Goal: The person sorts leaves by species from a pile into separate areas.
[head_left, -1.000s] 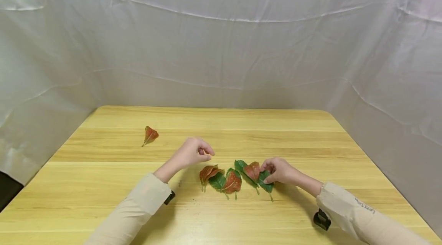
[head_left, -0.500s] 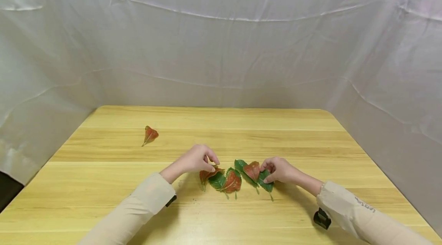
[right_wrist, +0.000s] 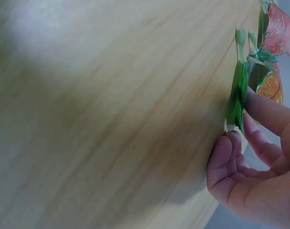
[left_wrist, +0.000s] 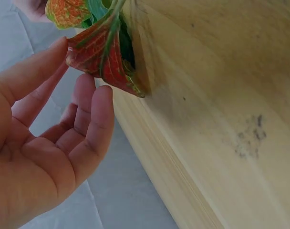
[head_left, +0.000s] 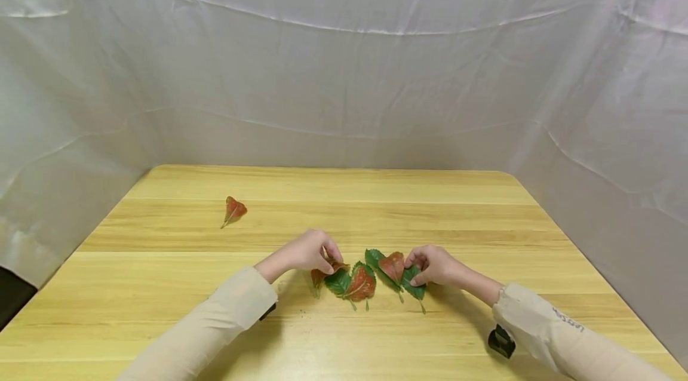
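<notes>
My left hand (head_left: 313, 251) pinches the edge of a red leaf (left_wrist: 104, 55) with green veins at the left end of a row of leaves. In the left wrist view its thumb and index finger meet at the leaf's corner. At the row's right end my right hand (head_left: 434, 264) pinches a green leaf (right_wrist: 237, 93) between thumb and fingers, low over the wood. Between the hands lie a green leaf (head_left: 337, 281), a red leaf (head_left: 362, 283) over green, and another red leaf (head_left: 392, 266) overlapping a green one (head_left: 374, 258). Their stems point toward me.
A single red leaf (head_left: 235, 209) lies apart at the back left of the wooden table (head_left: 457, 202). Dark specks (left_wrist: 250, 138) mark the wood near the left hand. Pale cloth (head_left: 344, 88) hangs behind the table and along both sides.
My left hand has come down and to the right onto the leftmost red leaf and now pinches its edge. The right hand has stayed at its green leaf.
</notes>
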`<action>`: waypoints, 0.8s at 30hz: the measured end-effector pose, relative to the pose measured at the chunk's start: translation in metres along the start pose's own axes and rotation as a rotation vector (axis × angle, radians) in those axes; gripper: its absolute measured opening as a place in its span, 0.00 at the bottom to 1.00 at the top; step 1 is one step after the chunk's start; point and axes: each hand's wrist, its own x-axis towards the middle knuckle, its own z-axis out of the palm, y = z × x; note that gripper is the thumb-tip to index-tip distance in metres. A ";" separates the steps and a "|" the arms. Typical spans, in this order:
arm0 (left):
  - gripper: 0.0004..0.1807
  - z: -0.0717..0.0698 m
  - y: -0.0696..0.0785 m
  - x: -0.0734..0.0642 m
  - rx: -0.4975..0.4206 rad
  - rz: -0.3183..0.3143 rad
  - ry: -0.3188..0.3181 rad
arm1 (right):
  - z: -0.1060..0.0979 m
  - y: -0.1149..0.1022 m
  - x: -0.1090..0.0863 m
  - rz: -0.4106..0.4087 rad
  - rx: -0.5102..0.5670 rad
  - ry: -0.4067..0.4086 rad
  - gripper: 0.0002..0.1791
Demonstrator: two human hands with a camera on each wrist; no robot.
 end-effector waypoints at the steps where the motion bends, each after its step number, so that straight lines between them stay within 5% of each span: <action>1: 0.09 0.000 0.000 0.000 0.001 0.011 -0.005 | 0.000 0.000 0.000 0.000 0.000 0.000 0.13; 14: 0.08 0.004 -0.004 0.007 0.029 0.059 -0.067 | 0.000 0.000 -0.001 -0.005 -0.005 -0.003 0.13; 24: 0.09 0.006 -0.003 0.010 -0.001 0.021 -0.080 | -0.002 -0.003 -0.001 0.027 -0.010 -0.009 0.13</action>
